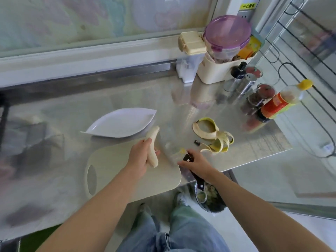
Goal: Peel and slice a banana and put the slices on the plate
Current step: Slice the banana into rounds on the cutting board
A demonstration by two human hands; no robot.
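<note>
My left hand [139, 158] grips a peeled banana [152, 138] above the cream cutting board [112, 166]; the banana's far tip points toward the plate. My right hand [195, 163] holds the black handle of a knife [187, 158] at the board's right edge, and its blade lies across the steel counter, faint against the metal. The white leaf-shaped plate [120, 122] sits just beyond the board with nothing on it. The empty banana peel [212, 136] lies spread on the counter to the right.
A small dark banana stub [197, 142] lies near the peel. Sauce bottle [280, 102], spice jars [258, 99], shakers and a cream caddy [218, 70] with a purple-lidded box crowd the far right. A bin [209, 199] stands on the floor below the counter edge.
</note>
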